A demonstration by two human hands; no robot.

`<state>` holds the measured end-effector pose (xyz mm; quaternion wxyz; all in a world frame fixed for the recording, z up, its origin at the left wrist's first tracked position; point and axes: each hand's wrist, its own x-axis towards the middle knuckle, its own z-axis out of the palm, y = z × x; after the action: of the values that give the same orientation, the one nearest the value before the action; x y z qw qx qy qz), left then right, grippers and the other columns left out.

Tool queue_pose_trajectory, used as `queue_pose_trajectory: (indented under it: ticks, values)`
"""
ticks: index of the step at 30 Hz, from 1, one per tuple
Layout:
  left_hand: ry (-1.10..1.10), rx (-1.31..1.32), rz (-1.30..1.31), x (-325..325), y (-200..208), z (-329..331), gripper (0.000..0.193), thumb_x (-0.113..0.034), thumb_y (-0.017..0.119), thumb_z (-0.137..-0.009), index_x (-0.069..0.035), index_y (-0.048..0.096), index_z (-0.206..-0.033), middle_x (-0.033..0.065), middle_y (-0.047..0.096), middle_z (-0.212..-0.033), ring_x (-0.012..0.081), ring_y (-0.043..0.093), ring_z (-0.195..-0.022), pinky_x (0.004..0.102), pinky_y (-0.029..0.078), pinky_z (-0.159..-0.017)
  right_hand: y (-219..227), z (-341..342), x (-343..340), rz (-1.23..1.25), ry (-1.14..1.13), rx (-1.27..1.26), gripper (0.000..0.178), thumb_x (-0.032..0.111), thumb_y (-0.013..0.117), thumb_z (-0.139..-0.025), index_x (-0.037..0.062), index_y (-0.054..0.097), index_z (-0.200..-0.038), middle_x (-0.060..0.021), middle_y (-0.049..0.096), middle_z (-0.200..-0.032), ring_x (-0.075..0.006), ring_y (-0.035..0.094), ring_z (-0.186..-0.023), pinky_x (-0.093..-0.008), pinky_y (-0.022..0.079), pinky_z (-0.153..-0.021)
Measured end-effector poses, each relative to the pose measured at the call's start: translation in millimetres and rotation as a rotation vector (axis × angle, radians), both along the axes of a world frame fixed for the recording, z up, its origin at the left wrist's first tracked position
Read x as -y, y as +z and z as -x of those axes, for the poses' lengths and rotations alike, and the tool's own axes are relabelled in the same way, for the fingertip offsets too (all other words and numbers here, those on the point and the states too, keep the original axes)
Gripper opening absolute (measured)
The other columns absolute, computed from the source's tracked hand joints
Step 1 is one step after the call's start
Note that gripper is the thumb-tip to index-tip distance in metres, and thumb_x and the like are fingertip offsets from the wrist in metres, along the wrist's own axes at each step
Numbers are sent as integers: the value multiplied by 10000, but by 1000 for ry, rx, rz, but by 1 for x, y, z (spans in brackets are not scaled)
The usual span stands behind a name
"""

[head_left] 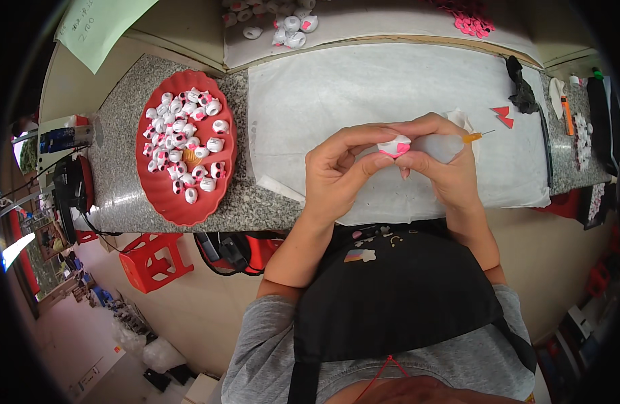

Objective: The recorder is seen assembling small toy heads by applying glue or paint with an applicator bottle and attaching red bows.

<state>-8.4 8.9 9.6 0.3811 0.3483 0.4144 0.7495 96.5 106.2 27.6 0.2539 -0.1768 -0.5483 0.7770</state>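
A small white figurine head with a pink patch [395, 147] sits between the fingertips of both hands, above the white work sheet. My left hand [343, 161] is closed, with thumb and fingers pinching the piece from its left side. My right hand [444, 158] grips the piece's right side with thumb and index finger. That same hand also holds a translucent squeeze bottle [439, 147] in its palm. The bottle's orange tip with a thin metal needle [473, 137] points right, away from the piece.
Left stands a red scalloped plate [148, 151] with many white-and-pink heads. More white pieces [293, 27] and pink parts [473, 25] lie on the back shelf. Red triangles [503, 116], a black cloth [521, 87] and an orange marker [567, 116] are at right. A red stool [158, 262] stands below left.
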Motion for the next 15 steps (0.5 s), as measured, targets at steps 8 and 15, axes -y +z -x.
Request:
queue_pose_trajectory:
  ticks: [8, 15]
  values:
    - [-31, 24, -10, 0, 1, 0, 211, 38, 542, -706, 41, 511, -914, 144, 529, -943, 186, 514, -883, 270, 422, -749, -3, -1, -1, -20, -6, -30, 233, 5, 612, -651, -28, 555, -874, -59, 533, -705, -96, 498, -604, -195, 426, -488]
    - [-27, 10, -8, 0, -1, 0, 217, 34, 544, -705, 41, 511, -919, 144, 529, -947, 184, 513, -884, 269, 418, -756, -4, -2, -1, -9, 3, -39, 231, 4, 612, -652, -30, 550, -872, -65, 536, -710, -101, 508, -611, -198, 431, -495]
